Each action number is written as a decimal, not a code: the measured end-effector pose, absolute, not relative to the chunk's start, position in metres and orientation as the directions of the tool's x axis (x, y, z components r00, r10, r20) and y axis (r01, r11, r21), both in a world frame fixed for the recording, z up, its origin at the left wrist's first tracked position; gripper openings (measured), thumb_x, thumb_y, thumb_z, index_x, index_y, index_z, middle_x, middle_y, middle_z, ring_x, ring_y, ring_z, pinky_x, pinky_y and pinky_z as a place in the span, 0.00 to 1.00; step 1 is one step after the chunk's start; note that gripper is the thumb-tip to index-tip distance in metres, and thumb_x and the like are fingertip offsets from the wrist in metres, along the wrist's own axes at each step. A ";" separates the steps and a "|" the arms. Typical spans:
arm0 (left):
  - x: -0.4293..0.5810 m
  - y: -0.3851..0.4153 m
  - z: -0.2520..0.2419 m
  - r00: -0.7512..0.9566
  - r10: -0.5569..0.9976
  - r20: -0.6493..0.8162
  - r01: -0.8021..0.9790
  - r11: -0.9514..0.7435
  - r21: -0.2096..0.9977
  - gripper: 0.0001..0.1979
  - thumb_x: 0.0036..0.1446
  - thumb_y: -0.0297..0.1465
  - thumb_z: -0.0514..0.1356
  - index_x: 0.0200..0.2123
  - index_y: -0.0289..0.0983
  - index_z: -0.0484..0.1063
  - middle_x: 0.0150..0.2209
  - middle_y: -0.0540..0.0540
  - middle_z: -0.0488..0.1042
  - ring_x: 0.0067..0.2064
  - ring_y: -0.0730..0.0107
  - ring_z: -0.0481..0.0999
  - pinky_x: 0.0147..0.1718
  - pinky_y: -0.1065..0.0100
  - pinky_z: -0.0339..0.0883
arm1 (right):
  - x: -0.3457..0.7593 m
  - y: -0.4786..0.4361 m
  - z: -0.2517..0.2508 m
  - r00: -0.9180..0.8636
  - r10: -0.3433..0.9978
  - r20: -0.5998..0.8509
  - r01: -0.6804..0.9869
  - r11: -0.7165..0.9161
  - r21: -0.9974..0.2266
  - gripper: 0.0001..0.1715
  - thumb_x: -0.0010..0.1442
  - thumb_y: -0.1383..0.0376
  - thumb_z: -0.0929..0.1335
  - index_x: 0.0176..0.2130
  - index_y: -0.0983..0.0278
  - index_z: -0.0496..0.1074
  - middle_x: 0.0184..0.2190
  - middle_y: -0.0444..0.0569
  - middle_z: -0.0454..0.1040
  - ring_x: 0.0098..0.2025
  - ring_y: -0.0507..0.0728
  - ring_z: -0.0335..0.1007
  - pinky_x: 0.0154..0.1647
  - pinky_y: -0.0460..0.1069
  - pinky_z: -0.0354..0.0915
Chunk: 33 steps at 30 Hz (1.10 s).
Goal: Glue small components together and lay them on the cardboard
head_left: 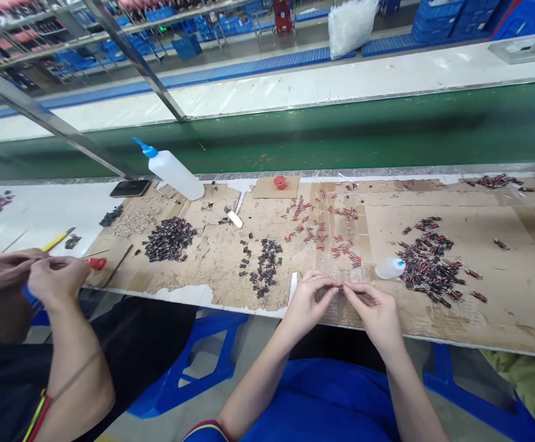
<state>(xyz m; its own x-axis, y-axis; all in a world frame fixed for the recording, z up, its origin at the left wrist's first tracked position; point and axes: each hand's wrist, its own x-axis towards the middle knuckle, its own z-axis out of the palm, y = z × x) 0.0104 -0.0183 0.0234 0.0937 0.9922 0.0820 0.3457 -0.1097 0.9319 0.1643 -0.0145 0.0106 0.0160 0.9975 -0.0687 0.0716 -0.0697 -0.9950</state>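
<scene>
Left hand (311,302) and right hand (376,313) both pinch one tiny part (343,287) (barely visible); loose grip could drop it past the cardboard mat (502,294).

Blue short-sleeved top (327,399), bare forearms (258,374), seemingly a red-edged cuff (201,428) at the left elbow.

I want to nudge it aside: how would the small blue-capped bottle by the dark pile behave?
The small bottle lies on its side and looks round, so it would probably roll. It seems to be translucent plastic, so it is likely light and a bit squashy.
</scene>
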 end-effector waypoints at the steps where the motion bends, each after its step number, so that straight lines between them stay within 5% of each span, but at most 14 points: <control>1: 0.011 -0.019 0.023 0.080 0.995 0.064 0.328 -0.087 0.941 0.06 0.58 0.26 0.61 0.36 0.39 0.79 0.36 0.44 0.79 0.44 0.63 0.73 0.47 0.62 0.69 | 0.165 -0.015 0.011 0.006 0.998 -0.062 0.084 -0.062 -0.995 0.19 0.49 0.50 0.74 0.31 0.63 0.80 0.30 0.52 0.82 0.33 0.62 0.80 0.39 0.56 0.77; 10: 0.024 -0.025 0.028 -0.042 0.996 -0.082 0.289 0.091 0.953 0.05 0.54 0.24 0.61 0.33 0.38 0.76 0.35 0.45 0.76 0.43 0.65 0.74 0.45 0.65 0.69 | 0.164 -0.019 0.013 0.017 0.999 -0.045 0.078 -0.047 -0.996 0.16 0.49 0.54 0.74 0.33 0.64 0.78 0.28 0.51 0.81 0.28 0.58 0.79 0.32 0.51 0.77; 17: 0.040 -0.028 0.037 0.023 1.000 0.021 0.210 -0.026 0.977 0.05 0.58 0.27 0.60 0.35 0.38 0.76 0.36 0.45 0.77 0.44 0.65 0.74 0.46 0.65 0.69 | 0.176 -0.027 0.025 0.049 0.971 0.235 0.274 0.213 -0.938 0.07 0.56 0.62 0.70 0.32 0.62 0.78 0.29 0.49 0.79 0.29 0.55 0.76 0.31 0.49 0.74; 20: 0.037 -0.026 0.040 0.135 0.986 0.097 0.217 -0.124 0.968 0.10 0.60 0.30 0.60 0.45 0.39 0.75 0.41 0.45 0.78 0.47 0.65 0.75 0.49 0.63 0.68 | 0.193 -0.031 0.031 0.102 0.922 0.373 0.382 0.310 -0.871 0.04 0.57 0.65 0.70 0.33 0.61 0.78 0.30 0.48 0.79 0.32 0.56 0.76 0.34 0.51 0.74; 23: 0.014 -0.019 0.041 0.062 0.984 0.169 0.439 -0.179 0.881 0.13 0.61 0.30 0.59 0.50 0.41 0.72 0.45 0.45 0.78 0.49 0.62 0.74 0.52 0.58 0.65 | 0.214 -0.028 0.035 0.393 0.778 0.490 0.460 0.295 -0.837 0.05 0.56 0.66 0.72 0.35 0.61 0.78 0.32 0.49 0.79 0.33 0.58 0.76 0.37 0.55 0.73; 25: -0.008 -0.014 0.039 -0.131 0.969 0.210 0.659 -0.073 0.748 0.09 0.61 0.29 0.59 0.44 0.41 0.75 0.45 0.43 0.79 0.50 0.57 0.73 0.53 0.52 0.61 | 0.229 -0.022 0.036 0.557 0.637 0.534 0.516 0.239 -0.823 0.08 0.55 0.65 0.72 0.38 0.62 0.79 0.35 0.51 0.79 0.36 0.60 0.76 0.38 0.58 0.73; 29: -0.045 -0.006 0.028 -0.368 0.913 0.177 0.843 0.247 0.478 0.08 0.57 0.28 0.63 0.41 0.41 0.77 0.43 0.42 0.79 0.52 0.49 0.69 0.51 0.47 0.57 | 0.248 -0.007 0.032 0.422 0.691 0.587 0.651 0.220 -0.727 0.17 0.56 0.62 0.73 0.46 0.63 0.77 0.46 0.57 0.76 0.50 0.67 0.72 0.47 0.64 0.70; 33: -0.058 -0.004 0.016 -0.310 0.939 0.146 0.882 0.226 0.414 0.07 0.59 0.27 0.61 0.39 0.41 0.78 0.41 0.43 0.80 0.49 0.52 0.70 0.47 0.52 0.58 | 0.241 0.005 0.018 0.157 0.775 0.612 0.790 0.273 -0.549 0.29 0.52 0.51 0.74 0.49 0.62 0.74 0.44 0.56 0.75 0.56 0.70 0.64 0.56 0.69 0.62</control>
<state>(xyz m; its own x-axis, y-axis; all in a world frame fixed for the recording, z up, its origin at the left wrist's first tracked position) -0.0584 -0.0036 0.0159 -0.3099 0.9394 0.1463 0.8818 0.2265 0.4137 0.2412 0.0048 0.0181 0.1570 0.7751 0.6120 0.7898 0.2735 -0.5490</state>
